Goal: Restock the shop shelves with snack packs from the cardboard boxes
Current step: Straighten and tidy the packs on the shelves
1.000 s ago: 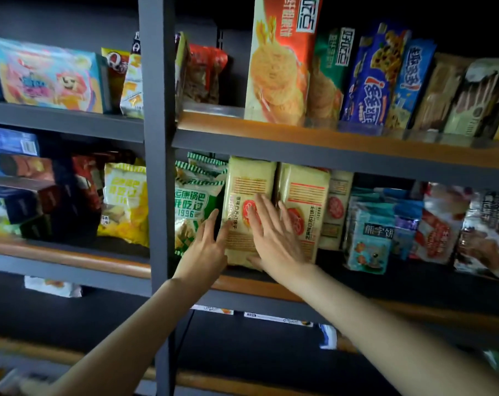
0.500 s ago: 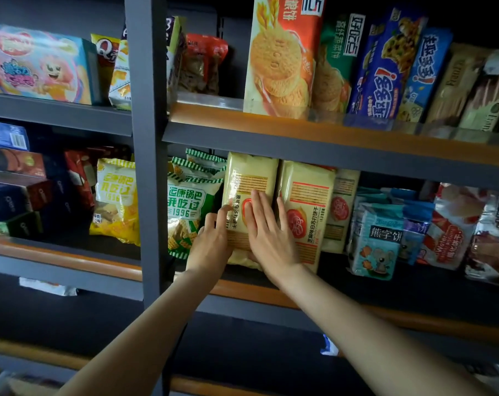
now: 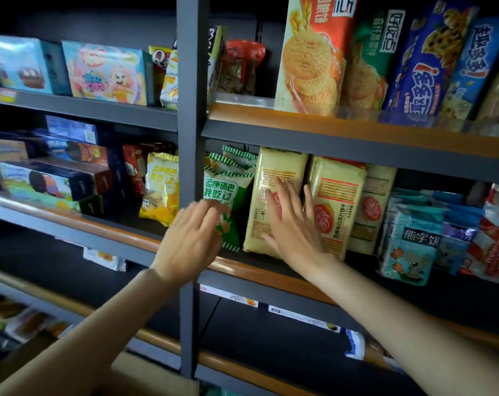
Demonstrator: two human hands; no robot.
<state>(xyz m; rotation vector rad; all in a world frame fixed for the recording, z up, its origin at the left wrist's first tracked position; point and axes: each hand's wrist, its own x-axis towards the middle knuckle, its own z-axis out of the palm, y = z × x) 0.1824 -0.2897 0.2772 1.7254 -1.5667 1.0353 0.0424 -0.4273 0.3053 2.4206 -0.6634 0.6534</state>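
Note:
A pale yellow cracker pack stands upright on the middle shelf, beside a second identical pack on its right. My right hand lies flat against the front of the left pack, fingers spread. My left hand hovers open in front of the grey upright post and a green-and-white snack bag, blurred and holding nothing. A corner of a cardboard box shows at the bottom edge.
A grey upright post divides the shelving. Tall biscuit packs fill the upper right shelf. Blue boxes and a yellow chip bag sit on the left. Light blue bear-biscuit bags stand at right.
My left hand has pulled back off the yellow pack and drifted left in front of the post. My right hand stays pressed on the pack. The view has shifted right.

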